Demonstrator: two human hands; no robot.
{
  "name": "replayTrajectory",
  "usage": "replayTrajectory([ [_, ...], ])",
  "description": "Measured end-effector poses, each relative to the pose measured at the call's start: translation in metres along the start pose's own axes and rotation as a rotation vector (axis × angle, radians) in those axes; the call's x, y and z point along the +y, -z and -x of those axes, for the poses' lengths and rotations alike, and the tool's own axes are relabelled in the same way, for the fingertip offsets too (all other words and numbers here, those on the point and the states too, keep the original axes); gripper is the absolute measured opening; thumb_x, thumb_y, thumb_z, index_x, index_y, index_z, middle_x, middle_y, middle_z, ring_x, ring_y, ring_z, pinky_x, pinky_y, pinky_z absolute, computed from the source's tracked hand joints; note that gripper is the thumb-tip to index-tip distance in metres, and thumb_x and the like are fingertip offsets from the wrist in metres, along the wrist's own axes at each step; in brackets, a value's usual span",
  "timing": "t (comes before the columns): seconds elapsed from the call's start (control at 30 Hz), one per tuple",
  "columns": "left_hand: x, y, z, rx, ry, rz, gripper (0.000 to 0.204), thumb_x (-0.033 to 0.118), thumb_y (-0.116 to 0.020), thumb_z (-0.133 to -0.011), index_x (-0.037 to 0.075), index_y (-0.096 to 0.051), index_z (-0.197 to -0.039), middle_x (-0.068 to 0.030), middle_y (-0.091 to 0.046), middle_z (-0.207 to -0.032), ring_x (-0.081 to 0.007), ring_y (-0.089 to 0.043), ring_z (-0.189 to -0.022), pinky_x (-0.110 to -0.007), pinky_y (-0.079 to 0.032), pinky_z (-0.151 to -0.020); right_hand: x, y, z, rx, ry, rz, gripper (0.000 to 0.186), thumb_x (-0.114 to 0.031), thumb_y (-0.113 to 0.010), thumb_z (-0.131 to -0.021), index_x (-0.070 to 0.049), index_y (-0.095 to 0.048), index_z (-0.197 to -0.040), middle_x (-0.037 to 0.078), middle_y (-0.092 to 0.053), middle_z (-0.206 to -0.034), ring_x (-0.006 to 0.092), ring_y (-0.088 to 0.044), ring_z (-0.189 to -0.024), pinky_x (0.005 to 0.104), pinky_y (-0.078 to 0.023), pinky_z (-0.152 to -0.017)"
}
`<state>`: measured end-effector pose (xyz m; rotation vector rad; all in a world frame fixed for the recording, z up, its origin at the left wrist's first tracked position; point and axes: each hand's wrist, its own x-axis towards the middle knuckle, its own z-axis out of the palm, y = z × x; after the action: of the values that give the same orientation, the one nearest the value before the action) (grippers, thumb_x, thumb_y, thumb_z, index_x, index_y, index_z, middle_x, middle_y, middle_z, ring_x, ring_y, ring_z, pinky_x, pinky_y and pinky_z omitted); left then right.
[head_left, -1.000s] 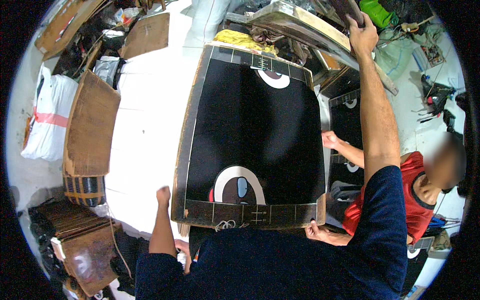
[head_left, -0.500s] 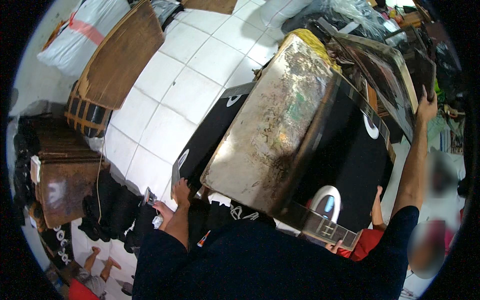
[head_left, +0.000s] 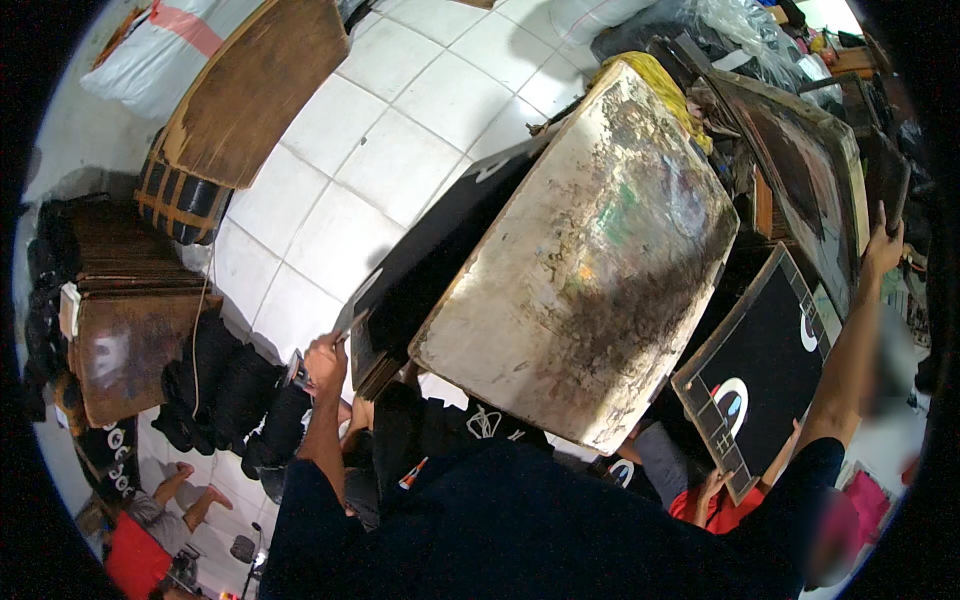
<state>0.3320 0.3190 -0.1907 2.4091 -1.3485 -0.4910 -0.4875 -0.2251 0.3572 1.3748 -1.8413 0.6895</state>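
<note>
My right arm reaches far to the right, and my right hand (head_left: 883,250) is closed at the lower end of a dark flat board (head_left: 897,195). My left hand (head_left: 325,362) is closed at the near corner of a stack of dark panels (head_left: 405,300); what its fingers pinch is too small to make out. Between my arms a large, stained, off-white board (head_left: 530,290) lies tilted over the panels. To its right, a co-worker's hands (head_left: 712,487) hold a black panel (head_left: 765,370) with white oval prints and a grey strip along its edges.
Framed boards (head_left: 800,150) lean at the right, beside clear plastic (head_left: 730,40). A brown board (head_left: 250,95) rests on a taped bundle (head_left: 180,200) at the left. Below it are stacked brown boards (head_left: 140,345) and black fabric rolls (head_left: 220,375). White tiles (head_left: 360,200) cover the floor.
The black printed panel has moved right, off the stained board, in the co-worker's hands. My left hand has come away slightly left and up. My right hand has shifted a little right and downward.
</note>
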Motion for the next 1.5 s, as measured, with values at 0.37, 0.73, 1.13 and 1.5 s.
replayTrajectory([
  [0.37, 0.296, 0.091, -0.170, 0.397, -0.595, 0.538, 0.010, 0.003, -0.080, -0.082, 0.002, -0.078, -0.092, -0.0142, -0.071, -0.080, -0.0289, -0.067, -0.076, -0.037, -0.052, -0.070, -0.033, 0.014, 0.023, 0.084, 0.186, -0.239, 0.047, -0.051, -0.071, -0.092, -0.019, -0.071, -0.126, 0.011, -0.076, -0.104, 0.0320, -0.072, -0.092, 0.0413, -0.053, -0.083],
  [0.73, 0.428, 0.233, -0.080, 0.713, -0.764, 0.441, 0.013, -0.002, -0.075, -0.080, 0.003, -0.076, -0.092, -0.0094, -0.068, -0.075, -0.0241, -0.061, -0.067, -0.037, -0.047, -0.062, -0.070, 0.023, 0.016, 0.002, -0.003, -0.242, 0.047, -0.052, -0.064, -0.093, -0.031, -0.065, -0.135, 0.015, -0.076, -0.112, 0.0403, -0.069, -0.108, 0.0536, -0.051, -0.091],
  [1.13, 0.514, 0.067, 0.173, -0.134, -1.540, 0.213, 0.032, 0.017, -0.067, -0.083, 0.003, -0.073, -0.111, -0.0113, -0.066, -0.119, -0.0227, -0.057, -0.103, -0.038, -0.043, -0.080, -0.073, 0.010, -0.002, 0.164, 0.158, -0.301, 0.051, -0.054, -0.065, -0.093, -0.019, -0.069, -0.130, 0.020, -0.074, -0.114, 0.0418, -0.068, -0.110, 0.0566, -0.052, -0.088],
  [1.5, 0.450, -0.042, 0.138, -0.313, -1.376, 0.210, 0.060, 0.042, -0.078, -0.084, 0.001, -0.066, -0.126, -0.0167, -0.063, -0.118, -0.0315, -0.059, -0.109, -0.047, -0.046, -0.094, -0.097, 0.061, 0.024, 0.063, 0.128, -0.426, 0.048, -0.024, -0.079, -0.089, -0.001, -0.065, -0.128, 0.027, -0.068, -0.115, 0.0454, -0.064, -0.109, 0.0599, -0.046, -0.095],
])
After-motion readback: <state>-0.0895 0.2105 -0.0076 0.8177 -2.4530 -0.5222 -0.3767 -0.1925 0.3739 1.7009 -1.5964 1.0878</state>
